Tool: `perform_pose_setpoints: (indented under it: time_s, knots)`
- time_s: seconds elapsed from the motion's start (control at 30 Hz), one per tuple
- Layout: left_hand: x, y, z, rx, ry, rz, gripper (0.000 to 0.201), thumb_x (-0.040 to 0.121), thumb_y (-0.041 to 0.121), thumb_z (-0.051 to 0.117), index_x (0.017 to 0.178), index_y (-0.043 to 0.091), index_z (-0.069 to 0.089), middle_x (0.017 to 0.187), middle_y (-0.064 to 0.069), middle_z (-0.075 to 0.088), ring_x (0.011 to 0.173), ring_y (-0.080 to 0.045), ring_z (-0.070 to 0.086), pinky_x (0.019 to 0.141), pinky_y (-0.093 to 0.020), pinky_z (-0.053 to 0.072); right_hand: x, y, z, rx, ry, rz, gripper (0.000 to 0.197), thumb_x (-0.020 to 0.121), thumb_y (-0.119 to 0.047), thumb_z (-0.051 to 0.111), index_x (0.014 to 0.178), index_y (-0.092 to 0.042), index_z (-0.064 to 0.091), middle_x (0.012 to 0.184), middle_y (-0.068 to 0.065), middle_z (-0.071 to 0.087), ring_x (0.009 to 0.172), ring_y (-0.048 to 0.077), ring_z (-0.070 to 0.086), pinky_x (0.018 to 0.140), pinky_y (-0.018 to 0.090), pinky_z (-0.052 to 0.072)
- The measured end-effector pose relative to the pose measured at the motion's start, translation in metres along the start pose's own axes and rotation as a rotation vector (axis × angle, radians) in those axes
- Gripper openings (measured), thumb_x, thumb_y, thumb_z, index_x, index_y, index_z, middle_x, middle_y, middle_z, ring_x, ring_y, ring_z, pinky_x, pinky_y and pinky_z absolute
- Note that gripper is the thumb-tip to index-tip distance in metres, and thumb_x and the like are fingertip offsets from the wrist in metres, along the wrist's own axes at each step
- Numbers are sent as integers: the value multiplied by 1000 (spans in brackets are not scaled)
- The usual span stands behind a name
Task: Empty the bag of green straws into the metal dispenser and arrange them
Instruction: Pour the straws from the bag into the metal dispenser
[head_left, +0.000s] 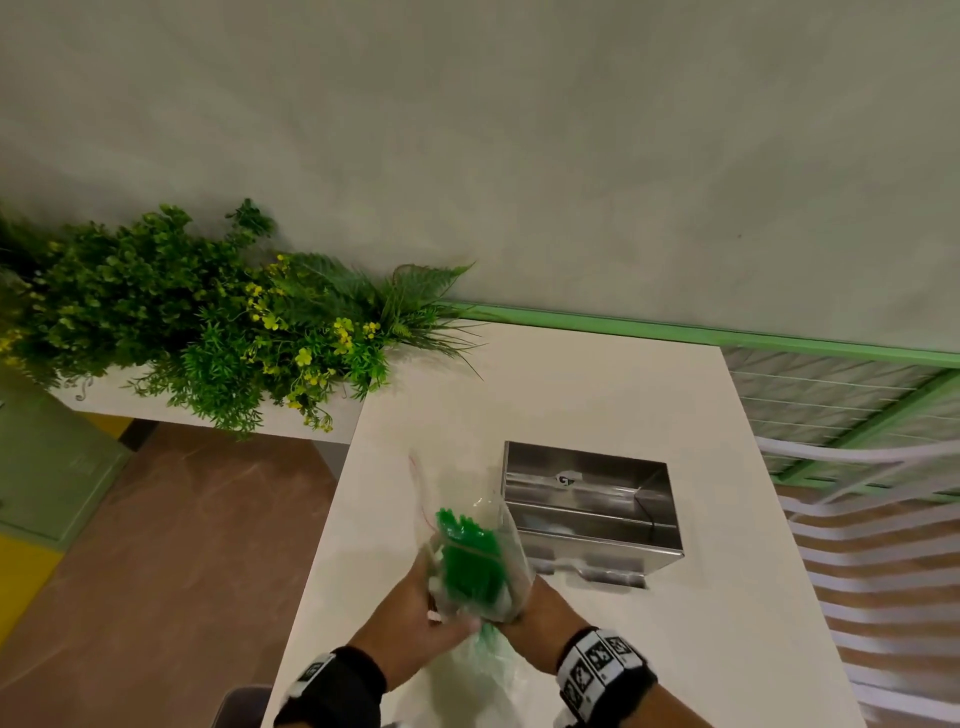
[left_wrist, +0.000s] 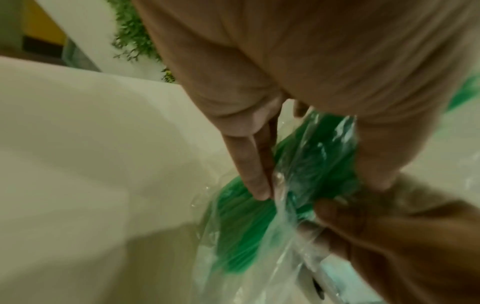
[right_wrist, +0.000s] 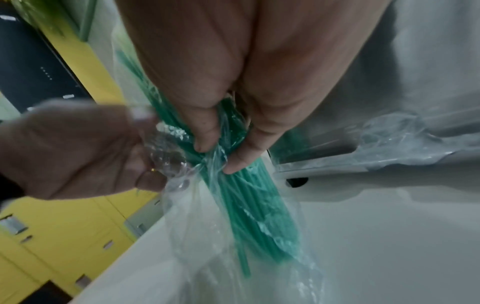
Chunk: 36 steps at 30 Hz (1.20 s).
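A clear plastic bag of green straws (head_left: 470, 566) stands tilted over the near part of the white table (head_left: 571, 395), its top leaning toward the open metal dispenser (head_left: 592, 499) just to the right. My left hand (head_left: 415, 603) grips the bag from the left, fingers and thumb curled round the bundle (left_wrist: 241, 216). From the right, my right hand (head_left: 530, 597) pinches the straws (right_wrist: 249, 205) through the plastic between thumb and fingers. The dispenser's steel wall (right_wrist: 428, 61) is close beside the right hand. Loose plastic hangs below both hands.
Artificial greenery (head_left: 208, 322) fills a ledge at the back left. A white slatted chair (head_left: 883, 545) stands to the right of the table. The table's left edge drops to a brown floor (head_left: 182, 545). Yellow cabinets (right_wrist: 64, 226) lie below that edge.
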<state>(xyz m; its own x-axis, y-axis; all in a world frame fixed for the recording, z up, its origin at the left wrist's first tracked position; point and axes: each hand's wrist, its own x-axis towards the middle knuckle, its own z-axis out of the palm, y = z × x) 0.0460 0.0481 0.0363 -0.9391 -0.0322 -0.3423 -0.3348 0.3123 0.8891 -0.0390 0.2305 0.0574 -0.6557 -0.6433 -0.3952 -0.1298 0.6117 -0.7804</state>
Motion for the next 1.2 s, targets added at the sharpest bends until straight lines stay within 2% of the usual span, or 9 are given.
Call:
perform_pose_setpoints:
  time_s: [0.2,0.4,0.6,0.73,0.87,0.97,1.07,1.13,1.2]
  knots:
    - [11,-18,-2,197,22,-77,15,97,35,67,111,31,68,96,19,74,86,13,67,94,-35,58,10,21,17,21,-19,-15,37,102,-6,53,128,-32,54,109,-26,57,96,-25,52,101,12,47]
    - [21,-20,11,146,24,-207,51,81,42,83,126,32,60,109,21,71,96,6,68,90,-16,55,10,33,23,-6,-36,48,59,100,0,51,152,-24,36,147,4,54,133,20,54,108,21,42]
    - [21,-28,25,111,-8,-323,73,70,28,82,135,30,48,120,7,66,102,-12,69,87,-25,59,20,93,53,24,-39,31,75,89,-12,49,132,-71,30,143,-6,57,131,12,55,115,40,44]
    - [21,-31,33,128,-127,-296,83,68,42,91,137,25,49,129,10,55,120,-14,58,91,-11,47,3,43,34,30,-45,-24,63,95,-14,61,137,-55,39,139,-4,62,129,-2,55,116,31,43]
    - [12,-17,21,39,101,-92,110,45,34,103,139,41,46,142,22,39,134,-5,39,114,-21,31,-2,38,26,222,100,-58,61,63,-9,94,121,-7,72,124,19,72,117,30,66,115,52,45]
    - [2,-1,-1,-52,111,-24,111,47,35,103,141,42,44,148,12,45,134,-10,48,112,-22,41,-7,10,17,212,159,-48,37,82,-17,82,118,-23,73,117,2,79,114,19,72,102,43,57]
    - [-12,21,-14,-16,22,24,72,60,17,100,119,21,60,107,7,67,99,-2,70,77,-7,54,-6,-9,10,380,87,-19,28,85,0,78,100,-23,78,89,-16,82,87,-1,75,79,26,62]
    - [-17,26,-20,-69,81,87,57,63,2,96,108,17,65,93,-4,76,92,-8,74,74,-18,61,2,-10,12,378,108,-37,30,90,7,70,108,-17,70,74,-37,72,74,-16,68,70,15,58]
    - [-18,23,-21,-154,185,81,55,61,7,98,107,17,70,96,-4,79,87,-23,77,73,-38,65,10,-9,14,310,137,-13,31,83,0,79,112,-8,72,81,-32,76,80,-11,71,81,32,64]
